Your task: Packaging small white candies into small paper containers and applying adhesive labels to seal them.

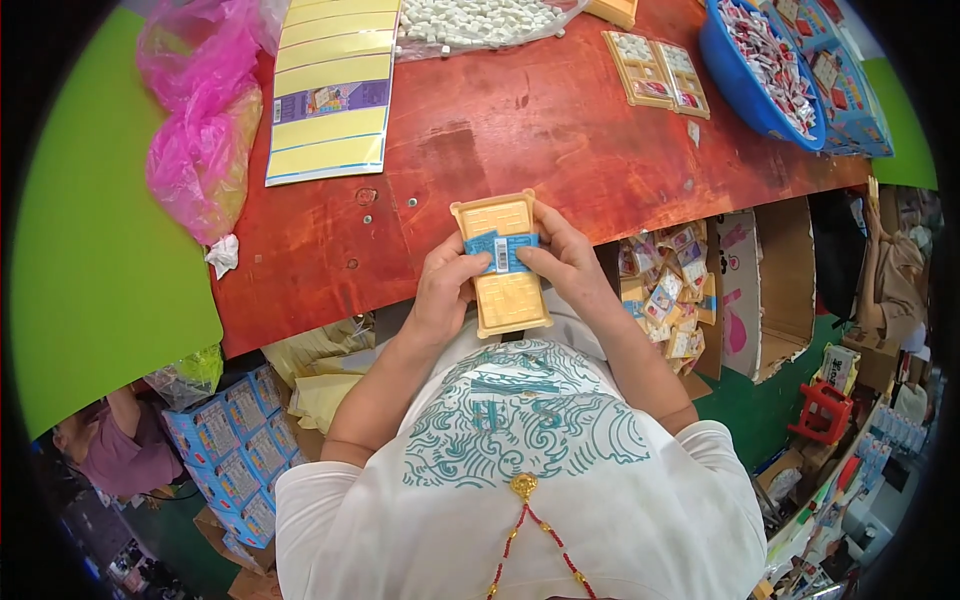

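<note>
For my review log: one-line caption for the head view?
Both hands, left hand and right hand, press a blue label across a yellow tray.

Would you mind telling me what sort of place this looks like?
Probably a small packing workshop: both hands hold a yellow tray with a blue label over a red worktable, a sheet of yellow labels lies there, and a blue tub holds small packets.

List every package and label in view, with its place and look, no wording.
Flat yellow rectangular tray pack: held by left hand and right hand, at the table edge.
Blue paper label band: wrapped across that pack.
Yellow sticker sheet: table, upper left, long, with a purple strip.
Two yellow packs: table, upper right.
Blue printed cartons: floor, lower left.
</note>
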Tool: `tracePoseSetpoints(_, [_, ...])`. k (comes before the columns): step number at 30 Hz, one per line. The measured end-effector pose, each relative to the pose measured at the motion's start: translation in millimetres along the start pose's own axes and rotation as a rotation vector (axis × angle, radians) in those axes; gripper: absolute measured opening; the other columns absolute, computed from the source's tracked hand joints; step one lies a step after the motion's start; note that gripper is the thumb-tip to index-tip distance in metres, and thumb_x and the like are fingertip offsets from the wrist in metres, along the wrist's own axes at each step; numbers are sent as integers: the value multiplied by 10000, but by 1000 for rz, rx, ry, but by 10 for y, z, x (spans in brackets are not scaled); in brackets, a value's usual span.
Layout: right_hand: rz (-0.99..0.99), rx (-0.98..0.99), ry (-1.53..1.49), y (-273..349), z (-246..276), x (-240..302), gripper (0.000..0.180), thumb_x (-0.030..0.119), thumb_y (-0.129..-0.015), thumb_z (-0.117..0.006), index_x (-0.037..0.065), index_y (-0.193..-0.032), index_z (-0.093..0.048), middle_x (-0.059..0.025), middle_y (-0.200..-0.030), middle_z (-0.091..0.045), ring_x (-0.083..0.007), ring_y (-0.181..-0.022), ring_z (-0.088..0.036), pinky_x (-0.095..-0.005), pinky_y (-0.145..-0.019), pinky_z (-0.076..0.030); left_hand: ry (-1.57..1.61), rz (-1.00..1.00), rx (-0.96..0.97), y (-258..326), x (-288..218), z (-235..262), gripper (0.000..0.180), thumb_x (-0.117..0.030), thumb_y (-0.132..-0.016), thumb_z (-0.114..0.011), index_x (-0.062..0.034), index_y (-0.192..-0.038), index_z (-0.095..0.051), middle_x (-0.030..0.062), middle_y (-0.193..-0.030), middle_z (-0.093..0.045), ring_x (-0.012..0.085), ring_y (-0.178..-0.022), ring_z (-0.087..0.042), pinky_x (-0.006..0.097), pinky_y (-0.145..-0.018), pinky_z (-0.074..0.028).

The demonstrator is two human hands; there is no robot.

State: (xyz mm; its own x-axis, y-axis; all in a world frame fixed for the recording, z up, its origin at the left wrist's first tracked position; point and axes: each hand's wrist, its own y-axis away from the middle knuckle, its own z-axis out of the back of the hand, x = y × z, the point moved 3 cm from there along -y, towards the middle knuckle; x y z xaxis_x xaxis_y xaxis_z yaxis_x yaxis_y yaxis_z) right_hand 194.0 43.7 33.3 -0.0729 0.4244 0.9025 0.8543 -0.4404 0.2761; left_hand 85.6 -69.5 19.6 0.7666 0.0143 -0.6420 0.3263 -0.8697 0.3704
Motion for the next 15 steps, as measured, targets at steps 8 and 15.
tracePoseSetpoints(8, [772,-285,1272,133,-218,216,281,94,-742,-697,50,-1000,-593,-120,-955,-589,-277,-858,-578,-406,-834,-387,30,-178,-170,-46,114,27,354,-74,-908,-487,-6,-1255,-483,102,-1127,-623,173,-968,-648,322,-837,-551])
tracePoseSetpoints(15, [684,-243,1461,54,-274,213,189,140,-764,-688,62,-902,-586,-72,-841,-548,-238,-794,-551,-386,-810,-377,1,-179,-211,-47,99,-30,318,-73,-912,-498,-32,-1228,-493,79,-1067,-622,152,-913,-646,314,-764,-569])
